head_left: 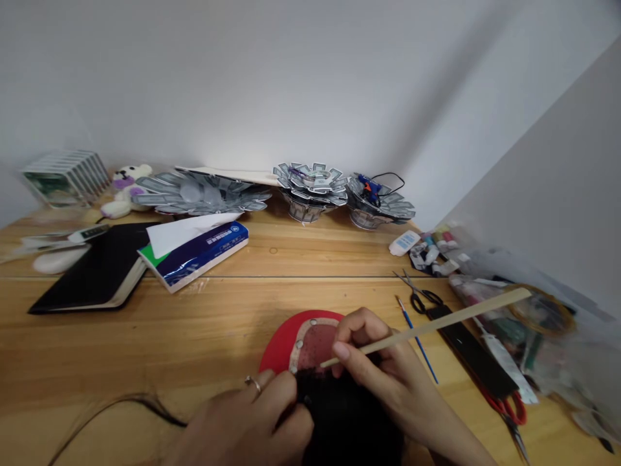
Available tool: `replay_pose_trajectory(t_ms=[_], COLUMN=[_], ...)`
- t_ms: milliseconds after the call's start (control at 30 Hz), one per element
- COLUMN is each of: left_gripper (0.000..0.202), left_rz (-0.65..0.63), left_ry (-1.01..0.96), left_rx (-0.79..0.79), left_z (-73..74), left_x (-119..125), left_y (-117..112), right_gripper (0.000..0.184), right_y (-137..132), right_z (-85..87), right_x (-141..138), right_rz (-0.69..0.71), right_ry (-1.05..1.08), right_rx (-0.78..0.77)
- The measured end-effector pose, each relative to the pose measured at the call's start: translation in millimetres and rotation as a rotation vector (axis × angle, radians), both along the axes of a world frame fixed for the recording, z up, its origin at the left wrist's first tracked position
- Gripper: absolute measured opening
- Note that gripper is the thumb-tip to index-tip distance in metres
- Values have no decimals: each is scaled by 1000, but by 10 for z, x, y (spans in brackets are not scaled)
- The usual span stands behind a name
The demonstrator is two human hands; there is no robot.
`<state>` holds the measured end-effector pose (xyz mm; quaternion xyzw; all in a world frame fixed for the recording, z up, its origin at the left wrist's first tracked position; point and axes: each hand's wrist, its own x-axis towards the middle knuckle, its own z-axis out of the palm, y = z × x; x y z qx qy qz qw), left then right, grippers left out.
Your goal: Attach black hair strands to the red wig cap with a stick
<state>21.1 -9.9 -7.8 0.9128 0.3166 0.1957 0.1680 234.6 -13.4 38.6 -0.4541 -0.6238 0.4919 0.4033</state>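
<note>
three card ornaments (310, 188), two scissors (418, 296), one wooden stick (436, 321), one notebook (92, 275), one tissue pack (198, 249), one bear (127, 188) are showing

Notebook (94, 272) left of tissue pack (196, 249), seemingly touching.

Pretty sure this is someone's craft corner at home, not a proper workshop. Wooden table (291, 304) pushed into a plain white corner, with paint tubes (436, 246), scissors (417, 294), a glue gun (371, 188) and folded-paper bowls (310, 188), plus homey stuff: a plush bear (127, 184), tissue pack (204, 249) and black notebook (92, 272).
</note>
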Motion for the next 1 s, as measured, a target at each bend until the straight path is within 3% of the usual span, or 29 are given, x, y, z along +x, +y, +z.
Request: replay_pose_trajectory(t_ms=[67,133,300,400,567,700,867,1000], left_gripper=[25,21,27,25,26,13,16,11], left_rz=[-95,-113,-120,-88,-77,-98,-246,-208], left_ry=[105,55,-377,-479,-274,-47,-29,-23], left_rx=[215,269,50,37,140,76,56,-29], left_z=[-4,8,47,46,-145,-345,-286,-221], left_x=[-7,-5,6,25,25,-36,-90,-104], left_y=[8,31,120,133,60,16,35,34], right_gripper=[19,23,28,29,25,28,25,27], right_y=[4,5,-14,-39,-58,-61,-82,-89], right_z=[17,33,54,54,32,22,39,20], right_x=[-7,-11,-7,-7,-21,-31,-34,-2], right_rz=[-2,-4,-29,-50,-92,-105,-97,-69], right_ry=[-11,-34,-97,-107,-55,-20,30,-39], right_rx=[17,33,26,3,-21,-42,-74,4])
